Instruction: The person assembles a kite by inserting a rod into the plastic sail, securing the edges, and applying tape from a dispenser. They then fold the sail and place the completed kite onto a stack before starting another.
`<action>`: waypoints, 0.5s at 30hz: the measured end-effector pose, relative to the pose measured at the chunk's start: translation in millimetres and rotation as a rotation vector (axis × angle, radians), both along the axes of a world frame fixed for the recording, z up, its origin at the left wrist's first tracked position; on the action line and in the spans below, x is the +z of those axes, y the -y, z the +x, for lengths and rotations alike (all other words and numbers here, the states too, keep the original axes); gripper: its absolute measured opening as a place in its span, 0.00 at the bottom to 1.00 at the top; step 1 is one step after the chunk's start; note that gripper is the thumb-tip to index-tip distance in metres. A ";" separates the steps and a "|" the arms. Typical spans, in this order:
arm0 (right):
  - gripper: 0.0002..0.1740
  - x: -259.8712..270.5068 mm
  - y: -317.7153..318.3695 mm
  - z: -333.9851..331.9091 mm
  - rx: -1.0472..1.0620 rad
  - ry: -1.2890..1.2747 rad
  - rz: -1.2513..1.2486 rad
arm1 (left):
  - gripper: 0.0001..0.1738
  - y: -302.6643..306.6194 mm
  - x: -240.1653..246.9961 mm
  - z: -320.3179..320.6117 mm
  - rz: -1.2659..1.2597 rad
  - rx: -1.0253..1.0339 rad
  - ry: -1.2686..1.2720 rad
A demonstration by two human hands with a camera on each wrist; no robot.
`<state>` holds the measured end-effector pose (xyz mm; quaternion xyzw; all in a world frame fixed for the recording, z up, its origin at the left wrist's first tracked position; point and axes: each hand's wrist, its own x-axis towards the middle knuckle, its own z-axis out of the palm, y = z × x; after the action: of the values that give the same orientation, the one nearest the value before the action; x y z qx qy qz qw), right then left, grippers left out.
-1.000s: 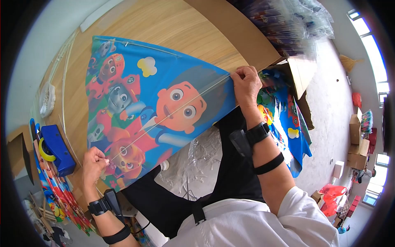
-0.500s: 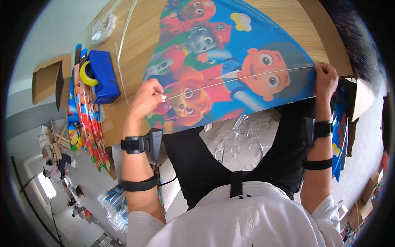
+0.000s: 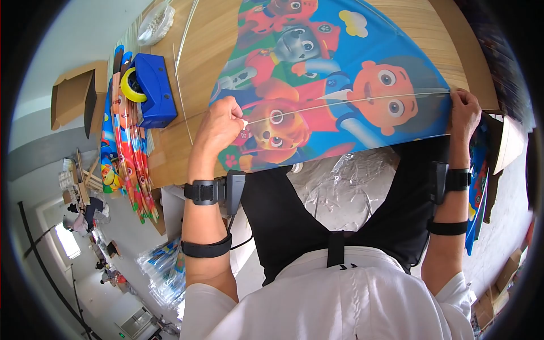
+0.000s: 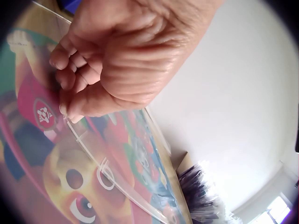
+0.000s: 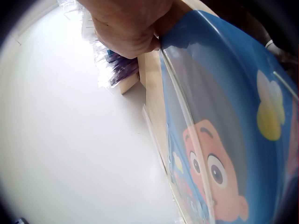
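Observation:
A blue cartoon-printed kite [image 3: 323, 141] lies over the table edge, toward the person's lap. A thin pale rod [image 5: 184, 107] runs along it, from one hand to the other. My left hand [image 3: 218, 127] pinches the rod's left end between thumb and fingertips, close over the printed puppy; the left wrist view shows the other fingers curled. At the kite's right corner, my right hand [image 3: 466, 113] pinches the rod's other end together with the cloth. The right wrist view shows the thumb side of that hand right at the corner, its fingertips mostly hidden.
Left on the wooden table [image 3: 207, 39] stand a blue tape dispenser [image 3: 158, 93] with yellow tape and a white basket [image 3: 157, 24]. Rolled printed kites [image 3: 127, 141] hang beside the edge. A cardboard box [image 3: 72, 105] is farther left; plastic-wrapped packs lie on the floor.
The head view has swung left, so the kite and both hands sit farther right in it. Both hands keep their pinch at the rod's ends.

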<state>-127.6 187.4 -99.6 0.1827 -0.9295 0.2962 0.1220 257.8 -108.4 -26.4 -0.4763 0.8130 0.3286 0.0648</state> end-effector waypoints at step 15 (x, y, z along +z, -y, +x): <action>0.10 -0.7 -0.4 -0.9 0.003 0.010 -0.006 | 0.10 -5.1 1.1 -7.0 -0.061 -0.002 0.032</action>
<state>-128.5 187.8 -100.3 0.1822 -0.9289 0.3000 0.1176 250.8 -103.3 -25.2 -0.4823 0.8221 0.2958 0.0634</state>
